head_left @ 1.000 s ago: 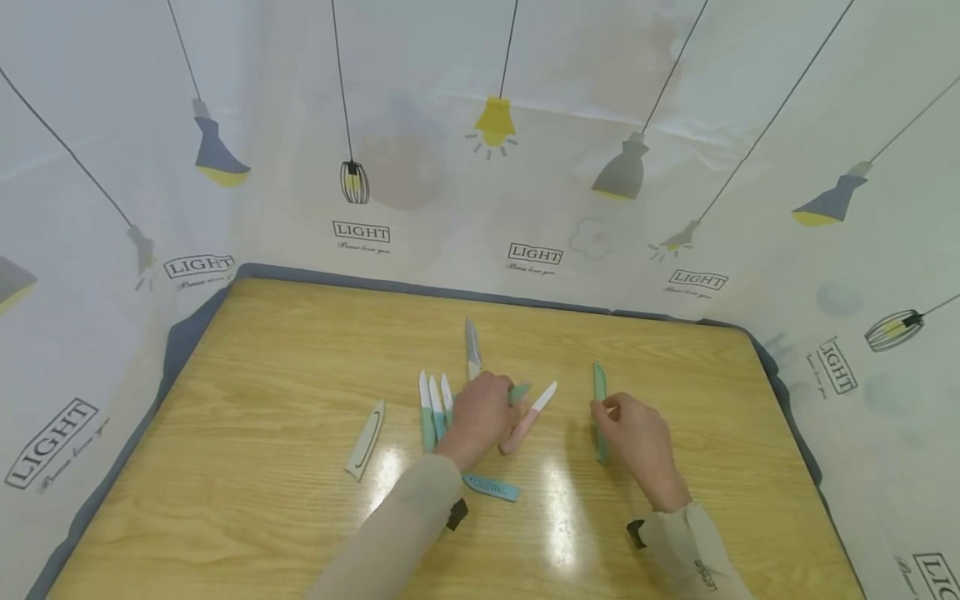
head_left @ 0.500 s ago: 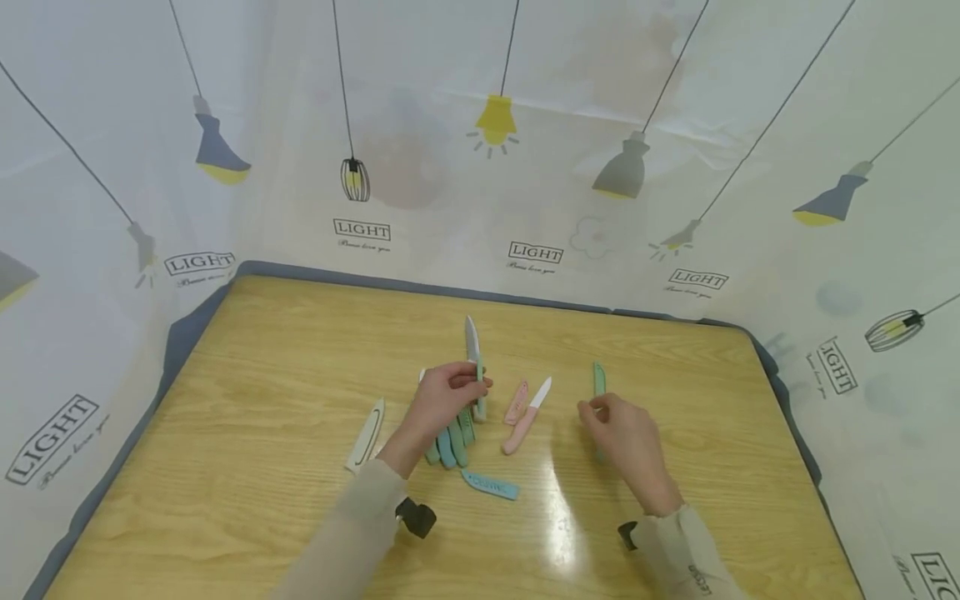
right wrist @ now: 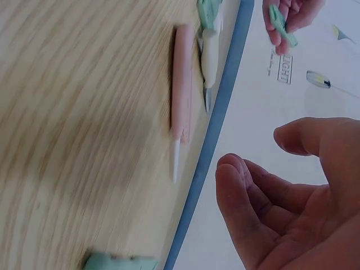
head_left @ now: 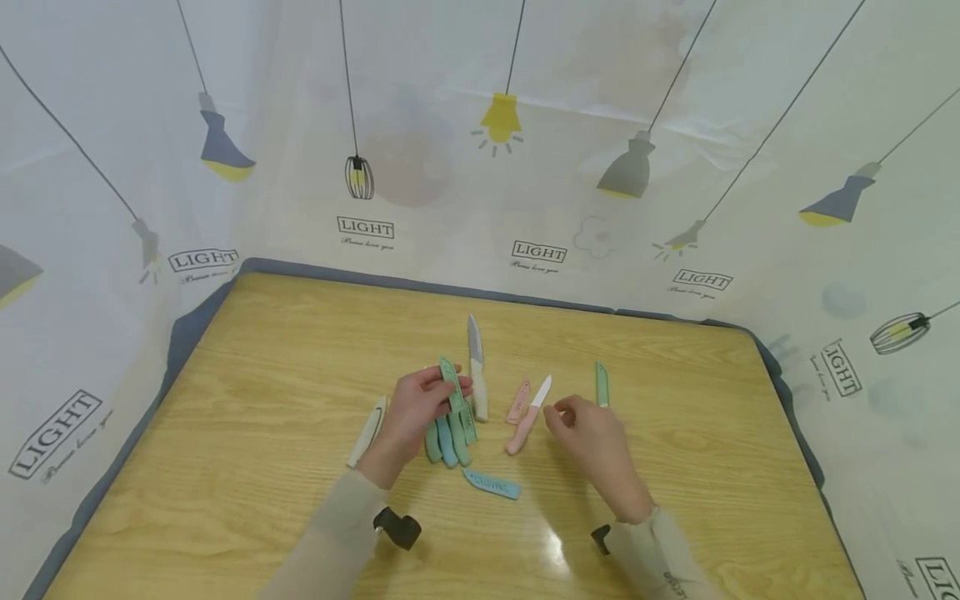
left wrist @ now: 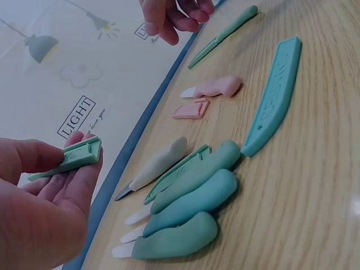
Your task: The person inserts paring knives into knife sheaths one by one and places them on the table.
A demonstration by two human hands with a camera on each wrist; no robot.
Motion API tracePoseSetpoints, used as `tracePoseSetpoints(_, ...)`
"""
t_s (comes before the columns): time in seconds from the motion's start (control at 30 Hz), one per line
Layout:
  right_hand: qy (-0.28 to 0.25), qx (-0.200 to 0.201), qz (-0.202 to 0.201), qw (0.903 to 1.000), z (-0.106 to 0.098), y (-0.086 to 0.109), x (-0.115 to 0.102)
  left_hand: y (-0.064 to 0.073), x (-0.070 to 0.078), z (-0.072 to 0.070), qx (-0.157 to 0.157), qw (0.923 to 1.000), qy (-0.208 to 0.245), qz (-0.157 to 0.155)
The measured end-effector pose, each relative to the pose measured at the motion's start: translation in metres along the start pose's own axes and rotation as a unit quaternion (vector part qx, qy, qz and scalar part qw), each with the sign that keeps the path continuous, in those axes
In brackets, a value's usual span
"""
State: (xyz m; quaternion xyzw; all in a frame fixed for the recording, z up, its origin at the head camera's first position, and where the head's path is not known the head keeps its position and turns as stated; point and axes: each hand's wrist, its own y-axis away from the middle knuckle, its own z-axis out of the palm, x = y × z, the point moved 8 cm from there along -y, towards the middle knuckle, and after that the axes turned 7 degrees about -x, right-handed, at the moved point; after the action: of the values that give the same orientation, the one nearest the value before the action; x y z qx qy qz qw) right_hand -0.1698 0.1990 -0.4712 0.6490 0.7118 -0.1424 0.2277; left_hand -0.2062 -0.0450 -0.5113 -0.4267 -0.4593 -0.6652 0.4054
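Note:
Thumb and fingers of my left hand (head_left: 408, 412) pinch a green blade sheath (left wrist: 79, 154), raised above the row of knives. Two green-handled knives (left wrist: 180, 239) and a blue-handled knife (left wrist: 194, 202) lie side by side below it, with another green sheath (left wrist: 177, 174) alongside. My right hand (head_left: 600, 437) hovers just right of the pink knife (head_left: 523, 433), fingers loosely bent and holding nothing. Beside that knife lies a pink sheath (head_left: 518, 402). Farther right is a green knife (left wrist: 233, 28) with its blade covered, partly hidden by the right hand in the head view.
A cream-handled knife (head_left: 479, 396) points its bare metal blade toward the back. The blue sheath (head_left: 492, 484) lies in front of the row, and a cream sheath (head_left: 366, 435) lies to the left, partly behind the left hand. Printed curtains surround the wooden table (head_left: 262, 375).
My left hand has moved left from near the pink knife, carrying the green sheath and tilting it. The right hand has left the covered green knife and shifted left toward the pink knife.

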Motion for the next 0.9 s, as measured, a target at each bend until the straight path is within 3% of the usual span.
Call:
tracePoseSetpoints(0.47, 0.025, -0.017, -0.1, 0.9945, 0.045, -0.01, -0.071, 0.008, 0.003, -0.027, 0.044, 0.9985, 0.023, 0.021)
tracePoseSetpoints(0.9, 0.063, -0.054, -0.113, 0.9901, 0.091, -0.025, -0.103, 0.014, 0.003, -0.044, 0.079, 0.994, 0.066, 0.038)
